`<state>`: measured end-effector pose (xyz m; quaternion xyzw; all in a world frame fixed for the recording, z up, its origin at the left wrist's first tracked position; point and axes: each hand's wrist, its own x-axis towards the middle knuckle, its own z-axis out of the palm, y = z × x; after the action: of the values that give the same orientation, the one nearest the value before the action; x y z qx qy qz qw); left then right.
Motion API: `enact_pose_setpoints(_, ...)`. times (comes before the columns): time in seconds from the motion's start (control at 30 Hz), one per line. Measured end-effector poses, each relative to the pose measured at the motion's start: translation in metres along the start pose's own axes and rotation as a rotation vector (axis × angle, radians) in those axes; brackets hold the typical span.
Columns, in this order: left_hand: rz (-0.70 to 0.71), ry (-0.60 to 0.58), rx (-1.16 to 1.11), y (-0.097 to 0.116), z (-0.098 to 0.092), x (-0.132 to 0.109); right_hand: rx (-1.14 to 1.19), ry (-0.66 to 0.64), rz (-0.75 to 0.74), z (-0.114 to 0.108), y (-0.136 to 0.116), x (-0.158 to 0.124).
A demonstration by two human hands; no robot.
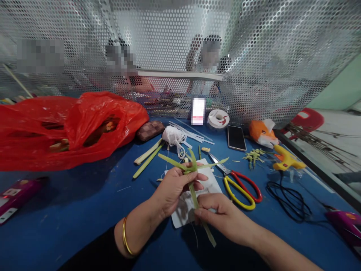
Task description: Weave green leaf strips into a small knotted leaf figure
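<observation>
Several flat green leaf strips (193,192) cross one another in front of me over a white sheet of paper (180,220). My left hand (176,184) pinches them at the crossing, thumb on top, with strip ends sticking out to the left, right and upward. Lower down, my right hand (216,212) is closed around the strip that runs toward me, and its tail hangs below the fist. Just right of the paper lie scissors (245,192) with one red and one yellow handle, blades pointing away.
At left are a red plastic bag (124,116), a checkered pouch (150,130) and cut green stalks (148,161). White string (173,136), a ribbon spool (218,119) and a phone (237,137) lie behind. A yellow glue gun (287,160) with black cable sits right. Perforated metal mesh (166,37) stands at the back.
</observation>
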<state>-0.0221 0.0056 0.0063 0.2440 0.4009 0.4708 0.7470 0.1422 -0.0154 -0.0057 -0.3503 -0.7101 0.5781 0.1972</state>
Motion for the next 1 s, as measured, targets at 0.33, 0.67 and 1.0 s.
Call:
enact_pose_setpoints(0.33,0.022,-0.049,0.115,-0.003,-0.001,0.000,0.185,0.323,0.057,-0.006,0.003,0.005)
enact_pose_setpoints(0.67,-0.083,-0.148,0.118,-0.010,0.000,-0.003,0.730,0.772,0.046,-0.009,0.009,0.013)
enact_pose_setpoints(1.0,-0.059,0.070,0.137,-0.016,-0.003,0.002,0.429,0.754,-0.101,-0.009,0.009,0.011)
